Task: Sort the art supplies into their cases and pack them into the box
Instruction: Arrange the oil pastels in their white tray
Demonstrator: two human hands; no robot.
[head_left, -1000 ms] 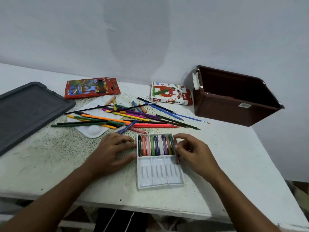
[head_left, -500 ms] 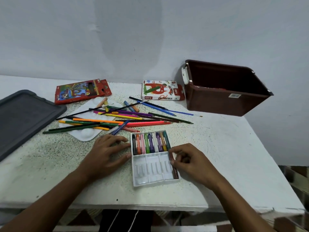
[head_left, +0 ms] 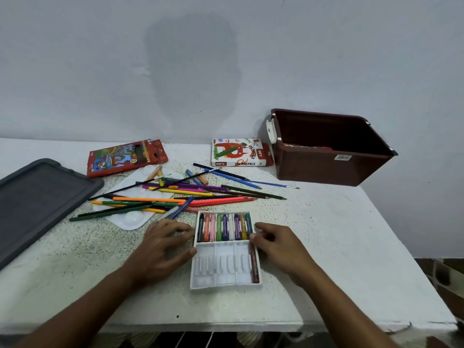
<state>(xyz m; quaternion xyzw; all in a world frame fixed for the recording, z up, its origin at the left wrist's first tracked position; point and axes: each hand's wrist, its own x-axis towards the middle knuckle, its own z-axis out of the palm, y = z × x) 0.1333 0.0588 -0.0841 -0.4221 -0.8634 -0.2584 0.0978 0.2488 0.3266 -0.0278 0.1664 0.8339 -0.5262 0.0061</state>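
Observation:
A white pastel tray (head_left: 226, 280) lies at the table's front, its upper row filled with several oil pastels (head_left: 224, 227). A brown pastel (head_left: 254, 267) lies in the rightmost slot of the lower row. My right hand (head_left: 278, 244) is at the tray's right edge, its curled fingertips pinching that pastel's upper end. Flat on the table, my left hand (head_left: 163, 244) presses its fingers and thumb against the tray's left wall. Behind the tray lies a pile of coloured pencils (head_left: 188, 197). The oil pastels carton (head_left: 238, 153), the red pencil case (head_left: 125, 158) and the brown box (head_left: 326, 167) stand further back.
A white paint palette (head_left: 130, 218) lies under the pencils. A grey lid (head_left: 37, 202) covers the table's left end. A thin paintbrush (head_left: 276, 184) lies in front of the brown box. The table's front edge is just below the tray, and its right edge runs past the box.
My right hand carried the brown pastel from beside the upper row down into the lower row's rightmost slot. My left hand stayed against the tray. The camera tilted up.

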